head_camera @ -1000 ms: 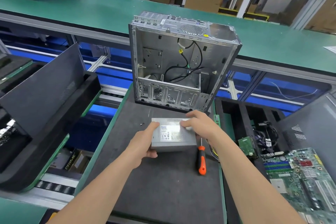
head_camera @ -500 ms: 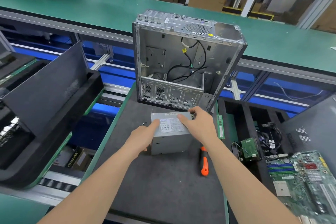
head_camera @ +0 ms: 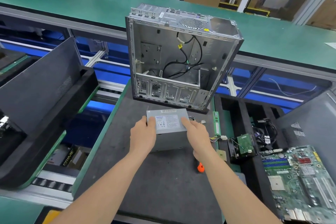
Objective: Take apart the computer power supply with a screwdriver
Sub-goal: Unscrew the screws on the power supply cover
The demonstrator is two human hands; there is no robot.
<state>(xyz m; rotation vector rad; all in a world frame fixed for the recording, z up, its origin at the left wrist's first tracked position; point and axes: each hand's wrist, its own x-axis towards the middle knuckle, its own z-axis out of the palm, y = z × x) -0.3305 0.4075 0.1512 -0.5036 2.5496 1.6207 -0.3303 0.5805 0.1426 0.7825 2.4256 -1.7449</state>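
Note:
A grey metal power supply (head_camera: 168,123) with a white label on top stands on the dark mat (head_camera: 163,187), just in front of the open computer case (head_camera: 174,56). My left hand (head_camera: 143,136) grips its left side, thumb on the top face. My right hand (head_camera: 197,135) grips its right side, fingers over the label's edge. The supply's cables (head_camera: 216,138) trail out to the right. The screwdriver lies under my right forearm; only the orange end of its handle (head_camera: 200,168) shows.
A black foam tray (head_camera: 234,107) at right holds a hard drive (head_camera: 243,146) and cables; a green motherboard (head_camera: 298,178) lies beside it. A memory stick (head_camera: 216,123) lies along the mat's right edge. Dark panels lean at left (head_camera: 41,78). A green bench (head_camera: 91,3) runs behind.
Both hands turned the power supply on the mat and shifted to grip its two sides. My right forearm now covers most of the screwdriver.

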